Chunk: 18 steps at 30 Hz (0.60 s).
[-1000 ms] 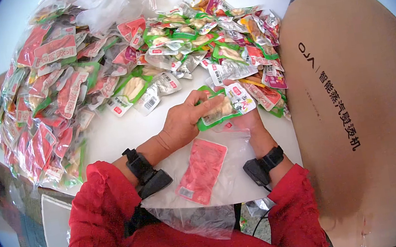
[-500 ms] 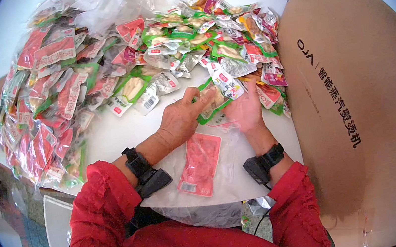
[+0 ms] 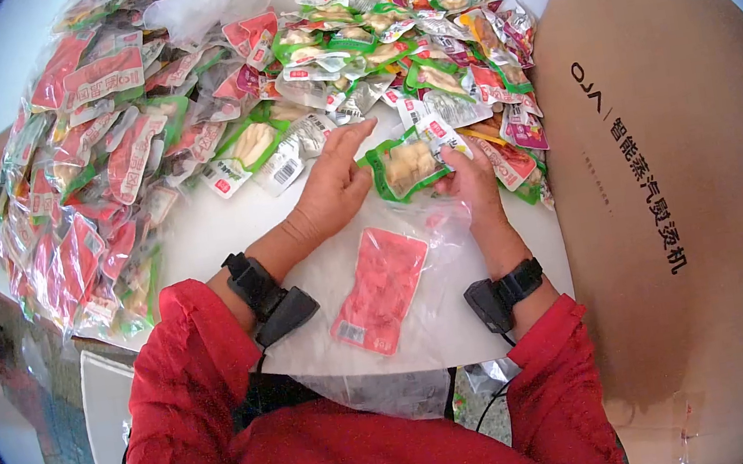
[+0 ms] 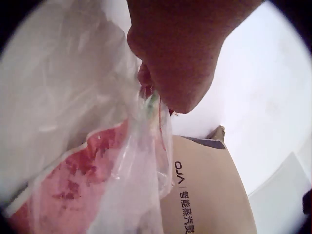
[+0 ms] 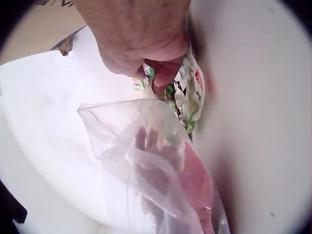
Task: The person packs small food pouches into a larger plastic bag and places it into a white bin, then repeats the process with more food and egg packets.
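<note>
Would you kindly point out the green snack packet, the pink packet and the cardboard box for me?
green snack packet [image 3: 408,167]: head view, on its clear middle window.
pink packet [image 3: 381,287]: head view, on the middle of its face.
cardboard box [image 3: 701,95]: head view, on its bare brown side.

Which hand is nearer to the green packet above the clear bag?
Right. The right hand pinches the green packet at its right edge; the left hand, open, is beside its left edge.

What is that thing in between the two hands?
A green snack packet, seen in the head view. The right hand pinches it; the left hand is beside it, fingers straight.
</note>
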### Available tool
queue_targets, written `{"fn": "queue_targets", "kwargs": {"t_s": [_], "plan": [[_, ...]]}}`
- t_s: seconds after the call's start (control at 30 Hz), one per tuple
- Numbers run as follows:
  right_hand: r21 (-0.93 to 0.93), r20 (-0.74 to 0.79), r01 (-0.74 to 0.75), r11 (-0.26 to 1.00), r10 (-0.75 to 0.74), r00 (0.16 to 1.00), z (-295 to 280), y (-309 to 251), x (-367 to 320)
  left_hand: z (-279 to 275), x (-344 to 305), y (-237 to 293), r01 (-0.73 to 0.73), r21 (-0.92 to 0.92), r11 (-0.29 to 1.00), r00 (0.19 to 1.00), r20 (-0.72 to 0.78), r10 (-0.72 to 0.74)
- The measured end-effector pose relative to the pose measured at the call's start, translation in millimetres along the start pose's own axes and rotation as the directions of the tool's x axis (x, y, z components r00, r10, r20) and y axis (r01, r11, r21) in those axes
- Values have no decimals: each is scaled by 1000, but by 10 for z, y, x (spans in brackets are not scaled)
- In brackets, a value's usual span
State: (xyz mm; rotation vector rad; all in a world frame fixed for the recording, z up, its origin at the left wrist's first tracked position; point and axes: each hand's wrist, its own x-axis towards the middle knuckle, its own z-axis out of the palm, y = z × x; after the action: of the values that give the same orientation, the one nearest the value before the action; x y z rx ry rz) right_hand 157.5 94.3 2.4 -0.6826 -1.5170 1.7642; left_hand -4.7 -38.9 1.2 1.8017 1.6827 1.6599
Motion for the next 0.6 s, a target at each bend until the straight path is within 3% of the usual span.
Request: {"fn": "queue_targets", "kwargs": {"t_s": [0.13,0.2,0.27,0.33,0.4,0.47,0.53,0.57,0.6], "plan": [[-33,-136,37,999,-41,990,2,-8,-11,-123,47,5,115,-185,976,993,62,-105],[34,-141,80,996,-74,987,59,-65,-35,-199,84,47,-32,-62,998,978,202,44],[44,-69,90,995,-87,994,139,-162,-115,-242,115,58,-16,-46,999,969,246,26],[-51,46,103,993,-101,994,144,-185,-143,-274,149,10,-194,10,981,927,328,180],[-70,121,45,997,-36,992,114,-142,-121,-264,149,-63,-212,43,976,924,335,186],[-95,193,-10,995,29,981,107,-85,-108,-248,141,-1,-118,91,989,974,202,98],[21,382,-8,1000,-1,924,125,-43,-108,-240,142,-11,-121,106,987,978,183,100],[20,385,-11,1000,3,923,117,-18,-113,-235,137,-17,-124,119,985,981,166,103],[-52,434,-88,995,102,895,107,-7,-126,-224,129,-27,-121,120,985,981,164,100]]}}
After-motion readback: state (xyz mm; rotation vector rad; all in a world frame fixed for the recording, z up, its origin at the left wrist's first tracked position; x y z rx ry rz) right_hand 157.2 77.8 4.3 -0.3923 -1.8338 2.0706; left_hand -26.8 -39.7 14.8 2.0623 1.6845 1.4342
